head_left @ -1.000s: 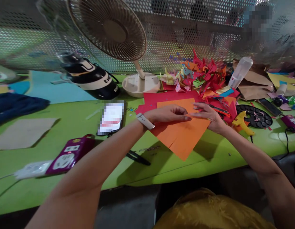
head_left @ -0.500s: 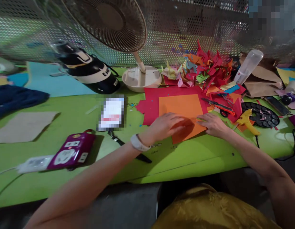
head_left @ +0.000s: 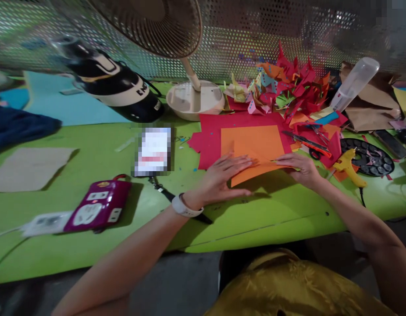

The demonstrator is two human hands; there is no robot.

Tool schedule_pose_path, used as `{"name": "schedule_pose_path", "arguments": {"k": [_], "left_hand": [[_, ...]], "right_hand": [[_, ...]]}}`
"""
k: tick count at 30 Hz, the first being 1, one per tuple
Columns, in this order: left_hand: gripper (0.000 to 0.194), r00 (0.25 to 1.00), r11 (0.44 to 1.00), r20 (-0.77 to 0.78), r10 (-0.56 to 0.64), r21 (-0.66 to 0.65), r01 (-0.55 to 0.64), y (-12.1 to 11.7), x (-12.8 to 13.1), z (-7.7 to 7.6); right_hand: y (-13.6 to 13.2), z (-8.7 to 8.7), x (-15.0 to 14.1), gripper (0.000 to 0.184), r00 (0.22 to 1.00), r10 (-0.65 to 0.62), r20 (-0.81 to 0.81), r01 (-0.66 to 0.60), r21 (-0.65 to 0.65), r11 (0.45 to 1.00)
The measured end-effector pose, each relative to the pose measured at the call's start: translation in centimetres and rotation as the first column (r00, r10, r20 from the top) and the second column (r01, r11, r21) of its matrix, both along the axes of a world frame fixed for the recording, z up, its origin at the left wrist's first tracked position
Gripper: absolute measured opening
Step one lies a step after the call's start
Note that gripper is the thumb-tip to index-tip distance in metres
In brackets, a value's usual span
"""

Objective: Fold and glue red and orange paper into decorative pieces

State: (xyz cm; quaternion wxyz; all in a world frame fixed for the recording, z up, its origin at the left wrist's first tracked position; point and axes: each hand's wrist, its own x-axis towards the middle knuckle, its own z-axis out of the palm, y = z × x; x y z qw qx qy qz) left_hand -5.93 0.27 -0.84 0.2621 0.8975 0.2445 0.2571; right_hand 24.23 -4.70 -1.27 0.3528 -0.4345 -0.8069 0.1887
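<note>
An orange sheet of paper [head_left: 254, 141] lies over red paper [head_left: 209, 142] on the green table, its near flap raised off the tabletop. My left hand [head_left: 224, 177] rests on the sheet's left part, fingers stretched out along it and thumb apart below the near edge. At the right side, my right hand [head_left: 300, 169] pinches the orange paper between thumb and fingers; the fingertips are partly hidden. Beyond that hand lie scissors [head_left: 308, 144] with orange-red handles, on red scraps.
Folded paper pieces [head_left: 288, 87] are heaped behind the sheets. To the right are a yellow glue gun [head_left: 349, 166] and a black round tray [head_left: 370, 157]. On the left stand a phone [head_left: 153, 151], a purple power strip [head_left: 97, 204], a black bottle [head_left: 124, 92] and a fan [head_left: 196, 98].
The near part of the orange paper has lifted and been bent away from me. My left hand has flattened out with its thumb spread; my right hand has closed on the paper's right edge.
</note>
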Motion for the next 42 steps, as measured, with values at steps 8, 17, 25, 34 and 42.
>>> {"name": "schedule_pose_path", "arguments": {"k": [8, 17, 25, 34, 42], "left_hand": [[0.030, 0.927, 0.970, 0.360, 0.107, 0.168, -0.178, -0.3, -1.0, 2.8], [0.013, 1.000, 0.967, 0.006, 0.006, 0.256, -0.008, 0.5, 0.9, 8.3], [0.021, 0.911, 0.902, -0.343, -0.230, 0.276, 0.332, 4.0, 8.1, 6.8], [0.036, 0.990, 0.963, -0.099, -0.095, 0.242, 0.117, 4.7, 8.7, 3.7], [0.056, 0.973, 0.986, -0.168, -0.160, 0.019, 0.166, 2.0, 3.4, 1.4]], "right_hand": [[-1.8, 2.4, -2.3, 0.015, 0.969, 0.136, -0.205, -0.140, -0.005, 0.990], [-1.7, 2.3, -1.4, 0.048, 0.975, 0.209, -0.074, -0.214, -0.068, 0.975], [-2.2, 0.5, -1.3, 0.040, 0.925, -0.032, 0.379, -0.091, 0.303, 0.948], [-1.0, 0.3, -1.1, 0.023, 0.950, -0.020, 0.311, -0.070, 0.274, 0.959], [0.3, -1.5, 0.0, 0.019, 1.000, -0.003, -0.013, 0.003, 0.016, 1.000]]}}
